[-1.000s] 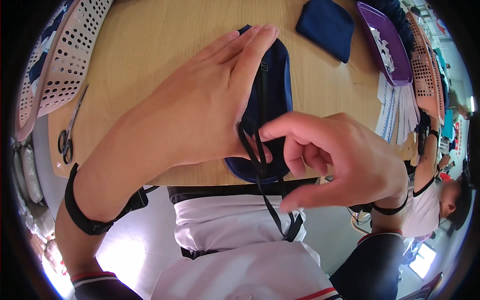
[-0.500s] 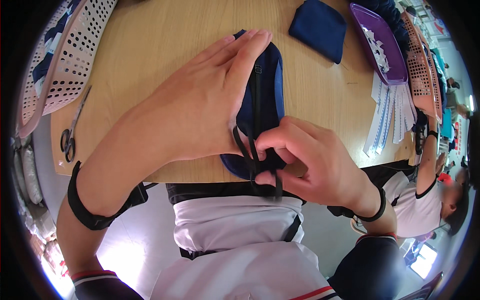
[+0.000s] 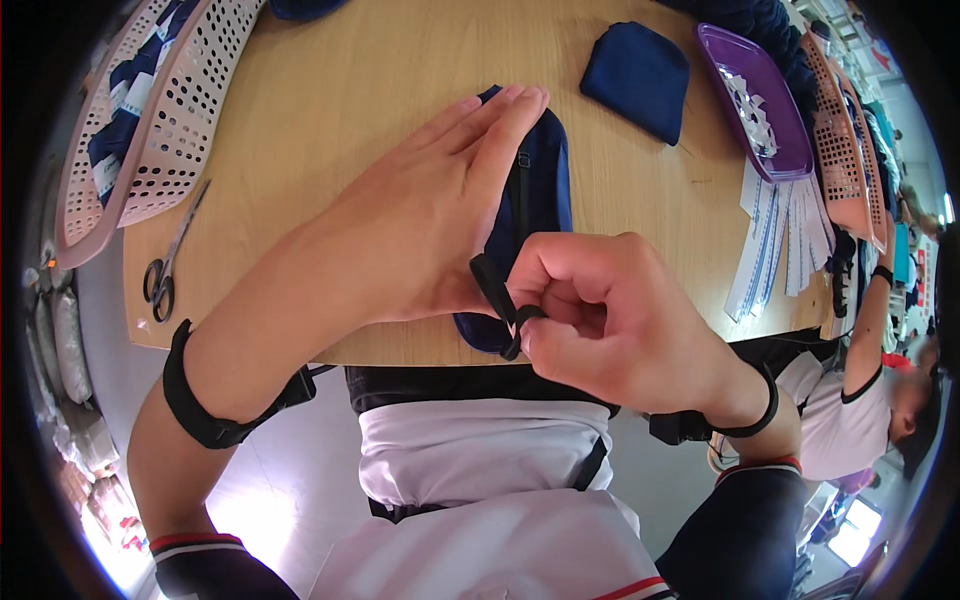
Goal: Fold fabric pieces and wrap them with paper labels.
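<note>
Your left hand (image 3: 425, 220) lies flat and stretched out, its fingers straight and side by side, over the left part of a dark blue fabric pouch (image 3: 545, 190); its thumb end is partly hidden, so you cannot tell whether it grips anything. Your right hand (image 3: 610, 310) is curled, with thumb and forefinger pinched narrow on a black strap (image 3: 492, 285), which bends in a short loop between your two hands. The pouch lies on the wooden table (image 3: 280, 130) under your left hand, its near end just left of your right fingertips, and a small buckle (image 3: 523, 159) shows just right of your left fingers. Ahead of your right hand lies a second dark blue piece (image 3: 637, 82), well apart from it. Farther to that hand's right are a purple tray (image 3: 714, 48) holding white scraps (image 3: 750, 112), white printed strips (image 3: 765, 245) fanned out nearer you, and a perforated pink basket (image 3: 838, 150) beyond. To the left of your left forearm lie scissors (image 3: 165, 265), with another pink basket (image 3: 185, 150) of dark blue fabric past them.
</note>
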`<state>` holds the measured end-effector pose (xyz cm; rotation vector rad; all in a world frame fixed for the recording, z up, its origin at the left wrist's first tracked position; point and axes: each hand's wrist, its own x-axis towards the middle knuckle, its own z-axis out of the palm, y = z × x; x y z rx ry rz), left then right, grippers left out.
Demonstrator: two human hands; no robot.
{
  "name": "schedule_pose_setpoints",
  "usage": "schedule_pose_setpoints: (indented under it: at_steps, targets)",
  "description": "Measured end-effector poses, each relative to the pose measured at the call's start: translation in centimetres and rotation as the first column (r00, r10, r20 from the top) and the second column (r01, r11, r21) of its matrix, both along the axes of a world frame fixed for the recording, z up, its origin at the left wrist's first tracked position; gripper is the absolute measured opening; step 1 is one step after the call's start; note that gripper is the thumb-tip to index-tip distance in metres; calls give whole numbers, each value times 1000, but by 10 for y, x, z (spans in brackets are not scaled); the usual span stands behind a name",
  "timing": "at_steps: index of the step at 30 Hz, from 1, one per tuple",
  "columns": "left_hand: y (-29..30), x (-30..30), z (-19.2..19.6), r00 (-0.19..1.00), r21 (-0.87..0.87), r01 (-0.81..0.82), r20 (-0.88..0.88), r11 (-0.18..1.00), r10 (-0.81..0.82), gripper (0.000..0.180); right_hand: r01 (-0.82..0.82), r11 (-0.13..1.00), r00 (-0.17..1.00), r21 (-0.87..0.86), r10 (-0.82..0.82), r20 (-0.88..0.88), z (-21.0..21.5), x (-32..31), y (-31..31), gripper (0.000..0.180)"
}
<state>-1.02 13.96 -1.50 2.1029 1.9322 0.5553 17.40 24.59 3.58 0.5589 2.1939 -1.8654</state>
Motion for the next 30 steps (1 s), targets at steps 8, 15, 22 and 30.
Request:
schedule_pose_setpoints:
  at_steps: [8, 15, 22, 30]
  targets:
    - [2, -1, 0, 999, 23, 41, -8, 999, -41, 131, -10, 985, 994, -173, 28, 104, -3, -11, 6, 13]
    - [1, 7, -6, 997, 38, -51, 63, 998, 49, 127, 52, 795, 969, -604, 107, 224, 9, 17, 11, 16]
    - [-2, 10, 0, 982, -60, -128, 134, 990, 135, 131, -467, 756, 821, -459, 563, 92, -13, 68, -26, 36]
    - [8, 9, -4, 990, -39, -72, 115, 997, 77, 133, -410, 786, 903, 463, 423, 81, 15, 81, -60, 40]
